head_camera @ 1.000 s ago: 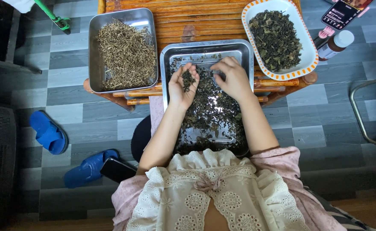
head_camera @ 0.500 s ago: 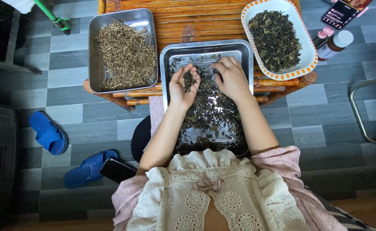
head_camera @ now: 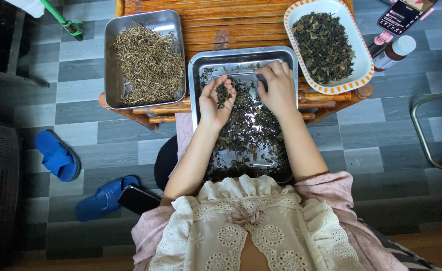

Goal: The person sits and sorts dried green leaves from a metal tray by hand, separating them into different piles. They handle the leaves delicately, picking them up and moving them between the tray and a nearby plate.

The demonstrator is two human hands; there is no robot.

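One head-worn camera looks straight down from above the person's lap; the bench (head_camera: 231, 25) fills the upper frame. It sits fairly near.
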